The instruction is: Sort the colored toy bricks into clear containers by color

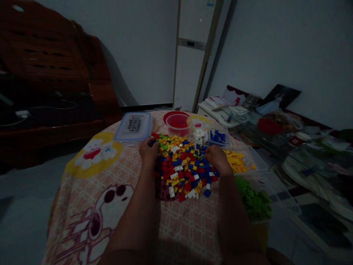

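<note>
A heap of mixed toy bricks (183,165), in red, yellow, blue, white and green, lies in the middle of the cloth-covered table. At its far left edge is my left hand (148,150), its fingers curled round what looks like a dark blue brick (153,142). My right hand (216,157) is at the heap's right side, thumb and fingertips pinched together beside blue bricks. Whatever is between those fingertips is too small and dim to make out.
Clear tubs hold blue bricks (218,137), yellow bricks (237,162) and green bricks (253,200) on the right. White bricks (200,135) sit behind the heap, near a red bowl (178,122). A blue-rimmed lidded box (133,127) stands back left. A cluttered glass shelf (248,129) adjoins.
</note>
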`<action>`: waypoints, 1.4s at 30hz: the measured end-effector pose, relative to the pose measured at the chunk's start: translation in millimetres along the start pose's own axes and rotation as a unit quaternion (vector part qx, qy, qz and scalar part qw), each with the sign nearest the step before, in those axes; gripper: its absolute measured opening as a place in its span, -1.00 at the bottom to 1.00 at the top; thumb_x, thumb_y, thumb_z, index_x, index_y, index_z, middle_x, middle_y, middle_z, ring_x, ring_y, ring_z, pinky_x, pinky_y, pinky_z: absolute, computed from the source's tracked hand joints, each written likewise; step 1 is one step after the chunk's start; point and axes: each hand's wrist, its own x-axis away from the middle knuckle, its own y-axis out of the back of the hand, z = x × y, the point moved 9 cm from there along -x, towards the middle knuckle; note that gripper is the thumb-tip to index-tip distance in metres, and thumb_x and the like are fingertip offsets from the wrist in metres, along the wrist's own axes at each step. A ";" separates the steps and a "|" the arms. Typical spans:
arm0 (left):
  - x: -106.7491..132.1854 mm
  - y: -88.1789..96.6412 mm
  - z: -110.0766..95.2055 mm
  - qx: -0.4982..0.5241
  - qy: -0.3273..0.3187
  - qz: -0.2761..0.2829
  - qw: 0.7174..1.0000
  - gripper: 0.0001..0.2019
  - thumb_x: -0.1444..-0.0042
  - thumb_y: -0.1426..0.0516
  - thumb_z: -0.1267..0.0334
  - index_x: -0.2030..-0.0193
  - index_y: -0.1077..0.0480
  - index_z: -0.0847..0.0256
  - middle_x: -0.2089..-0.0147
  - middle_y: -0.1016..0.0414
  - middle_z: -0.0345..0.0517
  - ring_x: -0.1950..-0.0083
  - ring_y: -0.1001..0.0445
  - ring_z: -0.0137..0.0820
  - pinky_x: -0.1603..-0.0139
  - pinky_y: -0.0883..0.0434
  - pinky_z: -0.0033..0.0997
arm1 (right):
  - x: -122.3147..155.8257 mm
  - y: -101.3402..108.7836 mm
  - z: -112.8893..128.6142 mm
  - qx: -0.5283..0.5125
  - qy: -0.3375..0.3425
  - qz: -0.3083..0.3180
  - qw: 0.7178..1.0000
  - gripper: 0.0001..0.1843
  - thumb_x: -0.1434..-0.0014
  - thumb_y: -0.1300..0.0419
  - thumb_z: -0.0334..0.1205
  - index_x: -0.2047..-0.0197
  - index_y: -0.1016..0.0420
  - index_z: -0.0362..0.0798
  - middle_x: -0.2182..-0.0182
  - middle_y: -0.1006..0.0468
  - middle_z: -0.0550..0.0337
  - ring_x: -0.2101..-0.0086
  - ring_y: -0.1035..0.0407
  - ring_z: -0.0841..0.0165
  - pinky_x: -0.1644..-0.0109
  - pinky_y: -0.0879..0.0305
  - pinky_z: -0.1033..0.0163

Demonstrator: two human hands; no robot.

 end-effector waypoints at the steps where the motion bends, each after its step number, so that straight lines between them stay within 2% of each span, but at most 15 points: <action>1: 0.3 0.1 -0.4 0.000 0.001 0.000 1.000 -0.63 0.07 -0.21 0.23 0.08 -0.60 0.20 0.30 -0.51 -0.13 0.21 -0.47 -0.29 0.02 -0.45 -0.27 | 1.5 -1.3 -0.7 0.027 -0.001 0.010 1.000 -0.78 -0.14 -0.25 -0.29 0.13 -0.61 -0.09 0.09 -0.62 -0.08 0.03 -0.48 0.17 0.02 -0.30 0.22; 5: 1.3 0.2 -1.2 0.007 0.004 0.000 1.000 -0.64 0.07 -0.20 0.24 0.08 -0.59 0.20 0.30 -0.52 -0.14 0.22 -0.48 -0.30 0.03 -0.45 -0.29 | 4.7 -13.4 3.4 0.076 0.019 0.059 0.995 -0.75 -0.13 -0.26 -0.27 0.09 -0.60 -0.07 0.05 -0.61 -0.06 0.01 -0.46 0.18 0.06 -0.28 0.26; 10: 1.8 0.4 -2.5 0.001 0.002 0.005 1.000 -0.64 0.06 -0.20 0.25 0.07 -0.59 0.22 0.30 -0.52 -0.14 0.23 -0.48 -0.31 0.03 -0.44 -0.30 | 1.7 -21.9 7.8 0.052 0.035 0.078 0.995 -0.76 -0.12 -0.24 -0.32 0.12 -0.62 -0.08 0.09 -0.62 -0.08 0.03 -0.47 0.16 0.07 -0.26 0.25; 17: 0.7 0.7 -3.5 -0.013 -0.005 0.003 1.000 -0.63 0.05 -0.20 0.25 0.06 -0.59 0.22 0.28 -0.52 -0.14 0.23 -0.47 -0.32 0.00 -0.43 -0.30 | -2.9 -3.0 -4.0 -0.053 0.012 -0.011 0.998 -0.70 -0.13 -0.26 -0.27 0.06 -0.62 -0.08 0.07 -0.63 0.01 0.03 -0.48 0.22 -0.03 -0.28 0.24; 21: 0.4 -0.4 -2.3 -0.012 -0.007 0.005 1.000 -0.62 0.04 -0.21 0.25 0.04 -0.60 0.25 0.27 -0.53 -0.11 0.22 -0.47 -0.31 -0.01 -0.43 -0.29 | -5.2 3.3 -8.6 -0.103 -0.003 -0.050 0.993 -0.72 -0.11 -0.26 -0.26 0.10 -0.64 -0.09 0.17 -0.65 0.02 0.10 -0.51 0.21 -0.02 -0.32 0.19; 24: 0.4 -1.0 -1.0 -0.007 -0.002 0.006 1.000 -0.61 0.04 -0.20 0.23 0.04 -0.59 0.25 0.27 -0.53 -0.11 0.23 -0.47 -0.32 0.01 -0.43 -0.29 | -8.8 8.1 -19.3 -0.171 -0.032 -0.116 0.978 -0.74 -0.07 -0.26 -0.25 0.16 -0.64 -0.11 0.28 -0.65 0.03 0.17 -0.53 0.20 -0.03 -0.36 0.15; 26: 0.4 -0.9 -0.3 -0.004 0.004 0.006 1.000 -0.61 0.04 -0.20 0.23 0.04 -0.59 0.24 0.27 -0.53 -0.11 0.23 -0.47 -0.32 0.03 -0.44 -0.29 | -11.4 7.9 -34.1 -0.270 -0.072 -0.179 0.943 -0.70 -0.04 -0.26 -0.23 0.15 -0.63 -0.13 0.36 -0.63 0.06 0.25 -0.54 0.21 0.03 -0.42 0.13; 27: 0.5 -0.9 -0.3 -0.004 0.006 0.007 1.000 -0.61 0.04 -0.20 0.24 0.04 -0.59 0.25 0.27 -0.53 -0.11 0.23 -0.47 -0.32 0.03 -0.44 -0.29 | -12.4 5.1 -43.3 -0.340 -0.096 -0.211 0.911 -0.66 -0.02 -0.25 -0.22 0.11 -0.61 -0.14 0.40 -0.62 0.09 0.30 -0.54 0.22 0.09 -0.46 0.12; 29: 0.6 -1.1 -0.7 -0.007 0.009 0.009 1.000 -0.61 0.05 -0.19 0.25 0.04 -0.59 0.25 0.27 -0.53 -0.11 0.23 -0.47 -0.32 0.04 -0.44 -0.30 | -14.4 -6.2 -61.2 -0.492 -0.136 -0.267 0.817 -0.54 0.00 -0.25 -0.19 0.01 -0.55 -0.19 0.46 -0.57 0.14 0.40 -0.52 0.25 0.23 -0.51 0.13; 31: 0.7 -1.0 -1.1 -0.009 0.009 0.010 1.000 -0.61 0.05 -0.19 0.26 0.04 -0.59 0.24 0.28 -0.53 -0.12 0.23 -0.47 -0.32 0.03 -0.44 -0.30 | -17.3 -17.5 -72.0 -0.607 -0.146 -0.305 0.720 -0.41 0.03 -0.27 -0.19 -0.09 -0.47 -0.22 0.42 -0.57 0.14 0.39 -0.52 0.28 0.26 -0.54 0.13; 32: 0.8 -0.8 -1.1 -0.008 0.008 0.008 1.000 -0.61 0.05 -0.19 0.26 0.04 -0.59 0.24 0.29 -0.52 -0.12 0.23 -0.47 -0.32 0.04 -0.44 -0.30 | -18.9 -20.3 -74.6 -0.638 -0.140 -0.318 0.687 -0.36 0.05 -0.29 -0.20 -0.13 -0.43 -0.23 0.37 -0.59 0.10 0.34 -0.53 0.27 0.23 -0.55 0.12; 33: 0.9 -0.7 -0.9 -0.007 0.007 0.007 1.000 -0.61 0.05 -0.19 0.25 0.05 -0.59 0.23 0.29 -0.52 -0.13 0.23 -0.46 -0.32 0.04 -0.44 -0.30 | -20.3 -21.0 -76.0 -0.654 -0.132 -0.328 0.669 -0.32 0.07 -0.29 -0.21 -0.16 -0.41 -0.23 0.29 -0.60 0.04 0.27 -0.54 0.26 0.17 -0.55 0.11; 34: 1.0 -0.9 -0.7 -0.005 0.005 0.006 1.000 -0.61 0.05 -0.20 0.25 0.05 -0.59 0.22 0.29 -0.51 -0.13 0.23 -0.46 -0.32 0.04 -0.44 -0.30 | -21.2 -20.3 -76.5 -0.657 -0.124 -0.336 0.664 -0.30 0.08 -0.29 -0.22 -0.18 -0.40 -0.22 0.20 -0.61 -0.01 0.19 -0.54 0.24 0.11 -0.54 0.09; 36: 1.2 -1.0 0.0 0.001 0.002 0.003 1.000 -0.62 0.06 -0.20 0.24 0.05 -0.59 0.21 0.29 -0.51 -0.14 0.24 -0.46 -0.32 0.05 -0.44 -0.30 | -22.2 -17.7 -76.1 -0.643 -0.114 -0.342 0.675 -0.29 0.07 -0.28 -0.22 -0.19 -0.40 -0.21 0.08 -0.59 -0.09 0.09 -0.52 0.22 0.02 -0.51 0.07; 42: 2.2 0.2 -0.1 0.004 -0.001 -0.005 1.000 -0.63 0.06 -0.20 0.24 0.08 -0.60 0.21 0.30 -0.51 -0.16 0.25 -0.44 -0.34 0.08 -0.43 -0.33 | -24.3 -16.5 -75.2 -0.569 -0.107 -0.323 0.749 -0.41 0.01 -0.17 -0.20 -0.11 -0.48 -0.19 0.09 -0.62 -0.08 0.15 -0.55 0.24 0.02 -0.50 0.11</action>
